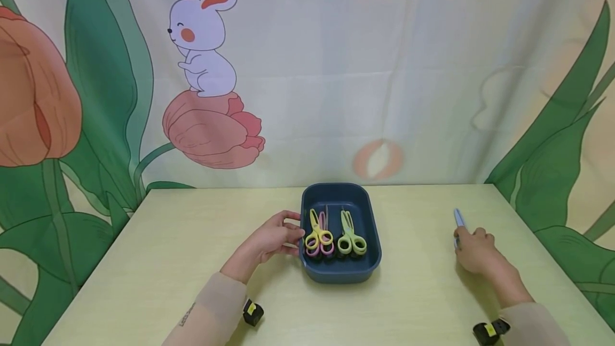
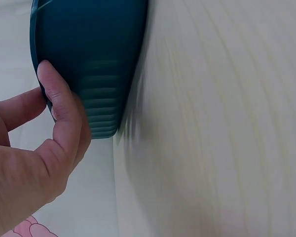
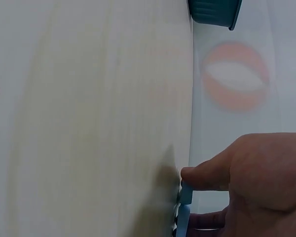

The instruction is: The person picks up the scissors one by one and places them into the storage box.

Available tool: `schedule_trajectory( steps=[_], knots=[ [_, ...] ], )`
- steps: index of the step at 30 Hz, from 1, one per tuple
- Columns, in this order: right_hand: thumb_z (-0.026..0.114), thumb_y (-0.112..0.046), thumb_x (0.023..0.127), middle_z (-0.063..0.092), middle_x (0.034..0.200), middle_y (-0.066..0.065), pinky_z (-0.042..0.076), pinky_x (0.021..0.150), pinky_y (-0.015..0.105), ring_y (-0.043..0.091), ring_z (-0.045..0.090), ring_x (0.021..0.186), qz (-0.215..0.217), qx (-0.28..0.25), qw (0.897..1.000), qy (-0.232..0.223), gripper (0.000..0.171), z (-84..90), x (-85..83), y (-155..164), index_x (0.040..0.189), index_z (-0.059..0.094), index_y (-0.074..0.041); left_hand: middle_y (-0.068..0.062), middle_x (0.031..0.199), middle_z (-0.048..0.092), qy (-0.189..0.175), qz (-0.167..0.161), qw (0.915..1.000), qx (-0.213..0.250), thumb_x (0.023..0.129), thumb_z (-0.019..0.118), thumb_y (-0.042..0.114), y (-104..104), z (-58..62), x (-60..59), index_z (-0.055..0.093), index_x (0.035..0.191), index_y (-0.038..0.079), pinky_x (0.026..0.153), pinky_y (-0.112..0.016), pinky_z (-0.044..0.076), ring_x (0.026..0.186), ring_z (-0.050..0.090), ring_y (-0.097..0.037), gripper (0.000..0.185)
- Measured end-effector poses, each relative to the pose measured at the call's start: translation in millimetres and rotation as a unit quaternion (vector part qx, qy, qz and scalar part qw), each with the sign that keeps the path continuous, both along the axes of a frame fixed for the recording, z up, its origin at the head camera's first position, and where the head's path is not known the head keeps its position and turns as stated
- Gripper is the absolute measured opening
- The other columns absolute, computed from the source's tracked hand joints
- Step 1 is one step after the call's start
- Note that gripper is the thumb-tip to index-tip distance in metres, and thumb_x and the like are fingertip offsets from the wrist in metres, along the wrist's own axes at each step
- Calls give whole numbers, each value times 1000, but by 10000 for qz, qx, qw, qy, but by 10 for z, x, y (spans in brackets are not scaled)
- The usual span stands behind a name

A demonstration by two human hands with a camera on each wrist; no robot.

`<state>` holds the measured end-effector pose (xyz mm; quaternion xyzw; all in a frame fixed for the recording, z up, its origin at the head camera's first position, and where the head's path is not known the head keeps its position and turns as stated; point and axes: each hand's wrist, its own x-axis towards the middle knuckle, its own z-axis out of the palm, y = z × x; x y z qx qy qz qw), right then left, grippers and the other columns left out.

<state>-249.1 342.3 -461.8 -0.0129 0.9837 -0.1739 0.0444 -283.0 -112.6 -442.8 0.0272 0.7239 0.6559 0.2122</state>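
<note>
A dark blue plastic bin [image 1: 343,276] stands on the table in the head view. Inside it, to the left, yellow scissors [image 1: 314,221] overlap pink scissors [image 1: 313,253]; green scissors [image 1: 347,222] lie to their right. My left hand [image 1: 276,236] pinches the bin's left rim between thumb and fingers, as the left wrist view of the bin wall [image 2: 89,49] also shows. Off to the right, my right hand [image 1: 478,252] holds light blue scissors [image 1: 459,217] with their tip pointing away. Thumb and fingers pinch their handles [image 3: 186,193], partly hidden by the hand.
The pale wooden table [image 1: 413,303] reaches back to a hanging cloth [image 1: 307,95] printed with a rabbit and tulips. Black devices with yellow labels sit at the left wrist [image 1: 252,312] and right wrist [image 1: 487,331]. Bare tabletop lies between the bin and the right hand.
</note>
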Motion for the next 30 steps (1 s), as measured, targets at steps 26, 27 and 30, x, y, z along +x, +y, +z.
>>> schedule_trajectory(
  steps=[26, 27, 30],
  knots=[
    [38, -3, 97, 29, 106, 43, 37, 86, 67, 60, 24, 106, -45, -198, 9998, 29, 36, 100, 70, -151, 127, 37, 17, -25, 121, 56, -32, 7, 9998, 175, 101, 59, 0, 5, -29, -31, 39, 145, -1, 70, -35, 59, 84, 64, -25, 49],
    [38, -3, 97, 29, 106, 43, 37, 85, 66, 60, 24, 106, -29, -208, 9998, 57, 36, 110, 75, -166, 127, 38, 17, -25, 121, 56, -37, 9, 9998, 176, 101, 59, 0, 4, -33, -34, 39, 145, -1, 69, -35, 59, 84, 64, -25, 48],
    [38, -2, 97, 31, 105, 41, 39, 83, 64, 58, 26, 105, 17, -211, 9997, 140, 36, 153, 94, -225, 128, 39, 17, -25, 121, 56, -41, 4, 9999, 165, 101, 58, 0, 3, -34, -31, 39, 145, -1, 69, -35, 59, 84, 64, -25, 48]
  ],
)
